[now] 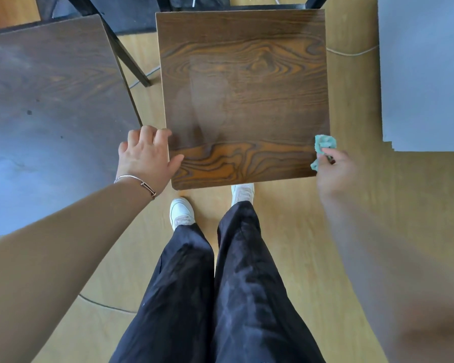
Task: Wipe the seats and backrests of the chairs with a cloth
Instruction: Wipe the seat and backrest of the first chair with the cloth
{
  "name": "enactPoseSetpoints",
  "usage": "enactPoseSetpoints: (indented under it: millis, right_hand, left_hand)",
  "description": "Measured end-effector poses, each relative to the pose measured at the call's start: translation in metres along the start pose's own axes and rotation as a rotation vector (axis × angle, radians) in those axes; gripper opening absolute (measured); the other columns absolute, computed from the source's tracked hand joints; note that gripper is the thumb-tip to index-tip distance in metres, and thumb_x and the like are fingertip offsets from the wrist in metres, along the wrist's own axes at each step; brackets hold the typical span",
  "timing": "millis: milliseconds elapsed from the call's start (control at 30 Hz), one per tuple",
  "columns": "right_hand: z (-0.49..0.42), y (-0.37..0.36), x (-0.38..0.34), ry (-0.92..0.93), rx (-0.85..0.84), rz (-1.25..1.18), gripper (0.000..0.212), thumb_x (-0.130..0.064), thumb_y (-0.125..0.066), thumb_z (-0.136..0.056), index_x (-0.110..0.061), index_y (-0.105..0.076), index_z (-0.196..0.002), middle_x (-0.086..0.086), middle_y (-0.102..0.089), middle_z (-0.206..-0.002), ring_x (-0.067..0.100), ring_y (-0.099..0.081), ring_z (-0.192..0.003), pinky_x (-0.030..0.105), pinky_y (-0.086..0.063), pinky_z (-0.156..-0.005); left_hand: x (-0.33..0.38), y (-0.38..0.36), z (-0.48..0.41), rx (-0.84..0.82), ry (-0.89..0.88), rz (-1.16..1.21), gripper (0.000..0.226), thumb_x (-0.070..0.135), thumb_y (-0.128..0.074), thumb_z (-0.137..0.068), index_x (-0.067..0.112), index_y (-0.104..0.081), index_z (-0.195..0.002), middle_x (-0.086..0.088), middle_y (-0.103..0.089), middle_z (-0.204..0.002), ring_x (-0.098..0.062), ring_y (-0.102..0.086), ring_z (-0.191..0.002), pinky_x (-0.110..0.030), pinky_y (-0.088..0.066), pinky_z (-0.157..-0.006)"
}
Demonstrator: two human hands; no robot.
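The wooden floor (351,205) fills most of the view, and on it stand two chairs. The first chair seat (244,95) is in the middle, a brown board with strong grain, and a pale, hazy streak lies on its left half; I judge this is a mark from wiping, but I cannot be sure. The second chair seat (50,113) is at the left, darker and duller, with a few small specks on it. No backrest is clear in the picture; only dark frame bars show at the far edge.

The person stands at the near edge of the middle seat, with two white shoes just under it. The left hand (144,158) rests flat and open on the near left corner of this seat, with the thumb on the top, and holds nothing. The right hand (333,169) is blurred at the near right corner. Its fingers (328,152) are closed around one small teal cloth (324,144), which touches the right edge of the seat.

I judge the step in hand is wiping this seat. The next move probably calls for passing the cloth over the right half, then the backrest, then the second chair.
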State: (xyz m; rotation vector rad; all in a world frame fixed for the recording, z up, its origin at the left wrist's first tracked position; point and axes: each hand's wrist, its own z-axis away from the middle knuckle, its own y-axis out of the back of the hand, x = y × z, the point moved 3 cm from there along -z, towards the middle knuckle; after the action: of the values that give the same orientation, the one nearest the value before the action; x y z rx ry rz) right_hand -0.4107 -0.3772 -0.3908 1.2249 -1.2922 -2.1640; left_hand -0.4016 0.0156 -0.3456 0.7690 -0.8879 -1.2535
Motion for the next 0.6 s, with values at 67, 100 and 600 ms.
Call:
enactPoseSetpoints:
  millis: [67, 100, 600]
  right_hand:
    - [0.007, -0.006, -0.005, 0.007, 0.021, -0.028, 0.017, -0.006, -0.067, -0.085, -0.005, -0.074, -0.1, 0.011, -0.07, -0.1, 0.019, -0.063, -0.083, 0.012, -0.043, -0.073]
    - [0.011, -0.009, -0.007, 0.01, 0.009, -0.028, 0.016, -0.006, -0.067, -0.085, -0.006, -0.073, -0.1, 0.01, -0.07, -0.101, 0.015, -0.06, -0.083, 0.005, -0.039, -0.071]
    - [0.112, -0.076, -0.087, 0.244, -0.193, -0.039, 0.016, -0.006, -0.07, -0.086, -0.009, -0.074, -0.101, 0.003, -0.067, -0.102, 0.016, -0.063, -0.091, 0.028, -0.056, -0.079]
  left_hand:
    - [-0.004, -0.003, 0.002, -0.003, 0.0, 0.003, 0.055, 0.05, -0.05, -0.091, 0.019, -0.041, -0.135, -0.012, -0.044, -0.131, -0.036, -0.038, -0.118, -0.05, -0.037, -0.095]
    - [-0.005, -0.004, 0.003, -0.004, -0.002, 0.004, 0.055, 0.051, -0.05, -0.091, 0.019, -0.041, -0.135, -0.011, -0.044, -0.131, -0.036, -0.038, -0.118, -0.05, -0.037, -0.095]
    - [-0.029, -0.006, 0.026, 0.009, 0.047, 0.078, 0.054, 0.053, -0.049, -0.091, 0.022, -0.039, -0.135, -0.009, -0.042, -0.129, -0.034, -0.037, -0.118, -0.047, -0.036, -0.096]
